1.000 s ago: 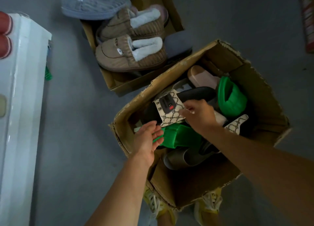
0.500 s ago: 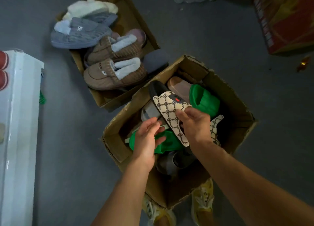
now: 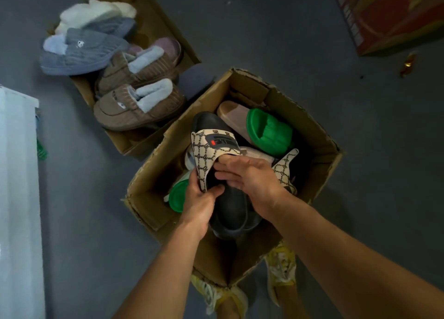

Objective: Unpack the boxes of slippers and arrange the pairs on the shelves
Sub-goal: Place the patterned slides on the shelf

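Centrally, both hands' grips hold the patterned slide (image 3: pixel 212 148) above the box (image 3: pixel 319 136): left hand (image 3: pixel 200 202) pinching its strap, right hand (image 3: pixel 249 177) curled under it.

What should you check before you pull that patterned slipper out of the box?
1. Left hand grips the patterned slipper: ok.
2. Right hand holds it too: ok.
3. Slipper free of the pile: cannot tell.
4. Its partner spotted, lying in the box behind the right hand: ok.
5. Partner in hand: not ok.
6. Shelf space for the pair: cannot tell.
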A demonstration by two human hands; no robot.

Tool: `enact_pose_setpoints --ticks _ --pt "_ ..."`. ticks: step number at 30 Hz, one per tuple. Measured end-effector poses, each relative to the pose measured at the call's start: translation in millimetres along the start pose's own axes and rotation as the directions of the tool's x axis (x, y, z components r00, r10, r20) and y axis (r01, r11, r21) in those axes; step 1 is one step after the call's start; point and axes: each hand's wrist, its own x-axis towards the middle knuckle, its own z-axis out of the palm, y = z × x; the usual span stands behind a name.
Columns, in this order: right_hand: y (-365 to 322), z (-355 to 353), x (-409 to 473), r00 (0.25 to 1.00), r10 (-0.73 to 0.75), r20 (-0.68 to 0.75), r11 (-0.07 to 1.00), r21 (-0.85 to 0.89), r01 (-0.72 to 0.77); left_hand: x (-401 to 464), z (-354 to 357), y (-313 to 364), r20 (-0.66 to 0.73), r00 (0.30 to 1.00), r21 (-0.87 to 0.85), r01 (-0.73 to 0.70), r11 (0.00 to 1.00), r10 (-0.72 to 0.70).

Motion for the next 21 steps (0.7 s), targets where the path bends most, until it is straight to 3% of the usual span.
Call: enact_pose_setpoints --ticks 2,4,7,10,13,14,16,21 --pt "3.5 -16.7 9.3 0.987 -0.066 -0.148 0.983 -0.178 0.039 1.9 -5.2 -7.3 0.007 1.000 -0.015 0.025 1.000 -0.025" --pt "13.0 -47.5 29.2 0.924 -0.170 -0.343 0.925 -0.380 0.029 3.2 -11.9 -14.3 0.013 0.998 -0.067 0.054 0.996 -0.054" --pt "26.6 -95.7 62.4 0.858 -0.087 -0.506 0.709 -0.637 -0.304 5.4 -22.5 -25.2 0.022 0.996 -0.143 0.092 0.985 -0.090" --pt "45.6 -112.7 82.1 0.877 0.098 -0.470 0.601 -0.675 -0.429 5.0 -29.2 -32.3 0.027 0.994 -0.215 0.112 0.970 -0.109" --pt "62.3 -114.2 86.0 0.910 0.063 -0.411 0.517 -0.766 -0.382 2.1 -37.2 -36.5 0.029 0.992 -0.284 0.125 0.950 -0.122" --pt "63.4 -113.7 84.1 0.904 0.021 -0.427 0.519 -0.768 -0.374 0.3 -40.6 -36.8 0.030 0.991 -0.296 0.132 0.946 -0.128" --pt "60.5 -108.8 76.1 0.886 -0.015 -0.463 0.660 -0.671 -0.339 -1.2 -48.8 -39.5 0.027 0.991 -0.318 0.130 0.939 -0.128" --pt "55.3 -68.7 48.9 0.891 -0.024 -0.453 0.957 -0.268 -0.110 -6.4 -66.9 -35.9 0.027 0.997 -0.390 0.081 0.917 -0.076"
